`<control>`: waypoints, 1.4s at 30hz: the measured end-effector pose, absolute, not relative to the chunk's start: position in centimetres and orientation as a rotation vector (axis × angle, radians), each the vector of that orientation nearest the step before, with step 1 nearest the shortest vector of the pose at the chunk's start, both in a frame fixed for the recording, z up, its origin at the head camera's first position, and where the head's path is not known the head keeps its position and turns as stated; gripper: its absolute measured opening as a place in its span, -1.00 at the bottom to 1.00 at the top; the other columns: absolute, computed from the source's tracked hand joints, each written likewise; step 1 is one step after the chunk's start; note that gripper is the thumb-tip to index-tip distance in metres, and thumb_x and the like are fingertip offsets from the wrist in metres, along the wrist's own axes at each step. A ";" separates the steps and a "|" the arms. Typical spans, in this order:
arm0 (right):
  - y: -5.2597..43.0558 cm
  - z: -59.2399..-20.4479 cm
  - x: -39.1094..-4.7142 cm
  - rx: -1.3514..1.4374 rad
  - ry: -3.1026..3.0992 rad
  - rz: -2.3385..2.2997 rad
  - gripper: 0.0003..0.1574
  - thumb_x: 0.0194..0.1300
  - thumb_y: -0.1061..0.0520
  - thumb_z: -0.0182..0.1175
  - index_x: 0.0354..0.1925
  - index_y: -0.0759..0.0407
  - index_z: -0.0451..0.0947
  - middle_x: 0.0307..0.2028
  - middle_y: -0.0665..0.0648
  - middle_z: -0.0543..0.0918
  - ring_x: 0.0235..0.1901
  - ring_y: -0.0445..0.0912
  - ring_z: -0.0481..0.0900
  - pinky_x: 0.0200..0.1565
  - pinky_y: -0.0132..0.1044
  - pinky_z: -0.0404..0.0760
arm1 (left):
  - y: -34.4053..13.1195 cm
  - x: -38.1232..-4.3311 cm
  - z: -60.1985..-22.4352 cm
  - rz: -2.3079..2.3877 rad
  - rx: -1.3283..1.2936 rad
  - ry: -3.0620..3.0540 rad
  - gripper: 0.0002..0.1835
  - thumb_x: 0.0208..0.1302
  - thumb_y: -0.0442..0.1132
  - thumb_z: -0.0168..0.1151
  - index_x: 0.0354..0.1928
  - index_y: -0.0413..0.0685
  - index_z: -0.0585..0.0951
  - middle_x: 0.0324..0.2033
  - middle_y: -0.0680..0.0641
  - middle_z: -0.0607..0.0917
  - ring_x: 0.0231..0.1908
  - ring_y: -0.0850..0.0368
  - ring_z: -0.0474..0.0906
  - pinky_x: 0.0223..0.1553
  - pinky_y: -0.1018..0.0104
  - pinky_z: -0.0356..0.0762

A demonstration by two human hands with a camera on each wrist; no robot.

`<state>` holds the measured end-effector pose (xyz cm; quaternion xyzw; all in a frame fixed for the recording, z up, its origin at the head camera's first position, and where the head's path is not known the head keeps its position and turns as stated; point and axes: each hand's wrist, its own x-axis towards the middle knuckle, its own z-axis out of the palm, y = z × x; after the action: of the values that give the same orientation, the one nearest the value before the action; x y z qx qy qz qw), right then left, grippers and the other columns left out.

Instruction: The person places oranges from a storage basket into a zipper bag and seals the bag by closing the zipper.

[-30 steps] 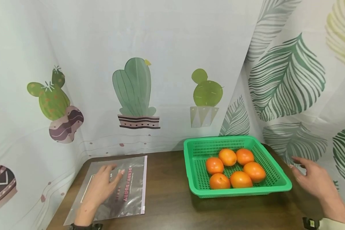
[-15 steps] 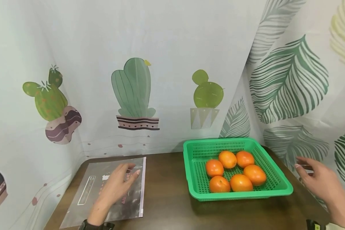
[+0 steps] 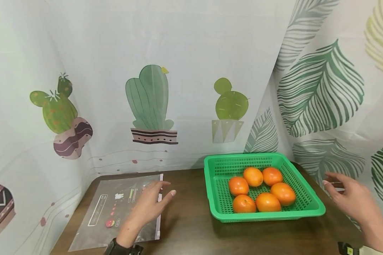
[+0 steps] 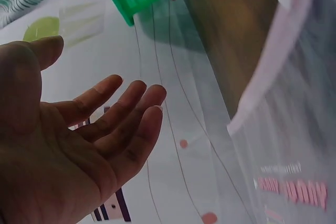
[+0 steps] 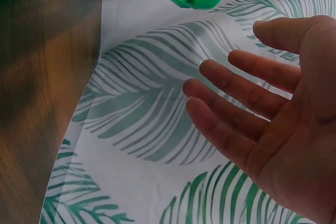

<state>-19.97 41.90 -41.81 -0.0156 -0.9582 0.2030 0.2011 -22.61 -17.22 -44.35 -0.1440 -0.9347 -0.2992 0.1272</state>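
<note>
In the head view my left hand (image 3: 150, 205) hovers over the right edge of a clear zip bag (image 3: 94, 193) that lies flat on the table. Its fingers are relaxed and hold nothing, as the left wrist view also shows. To the right stands a green plastic basket (image 3: 217, 209) with several round orange fruits, one of them an orange fruit (image 3: 244, 203) near the front rim. My right hand (image 3: 351, 194) hangs beside the basket's right side, apart from it. In the right wrist view its loosely bent fingers (image 5: 226, 82) hold nothing.
The brown wooden table (image 3: 188, 219) carries the bag on the left and the basket on the right. Behind and on both sides hangs a white curtain (image 3: 191, 42) printed with cacti and leaves, close to the table's edges.
My left hand has moved to the right across the bag, from its middle to its zip edge. The right hand has hardly moved. Bag, basket and fruits stay in place.
</note>
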 end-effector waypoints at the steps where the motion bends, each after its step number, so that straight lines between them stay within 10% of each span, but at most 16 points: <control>1: 41.9 -41.8 -19.9 -0.048 -2.685 0.567 -0.38 0.46 -0.04 0.14 0.16 0.48 0.45 -0.02 0.53 0.59 -0.18 0.42 0.63 -0.38 0.15 0.59 | -16.9 -22.6 -44.3 -0.879 -0.421 -2.726 -0.44 0.36 0.31 0.12 0.16 0.09 0.58 0.03 0.06 0.64 0.04 0.07 0.58 0.05 0.06 0.53; 42: 39.4 -42.3 -21.0 0.101 -2.743 0.587 -0.41 0.44 -0.03 0.18 0.17 0.43 0.45 -0.13 0.42 0.68 -0.30 0.21 0.70 -0.31 0.17 0.61 | -7.2 -24.1 -44.7 -1.184 -0.722 -2.720 -0.31 0.37 0.21 0.18 0.39 0.00 0.36 -0.09 0.03 0.69 -0.21 0.31 0.65 -0.16 0.30 0.63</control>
<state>-21.01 39.37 -42.28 0.0356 -0.9636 0.2061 0.1666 -24.12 -7.25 -44.69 -0.2361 -0.8901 -0.3874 0.0441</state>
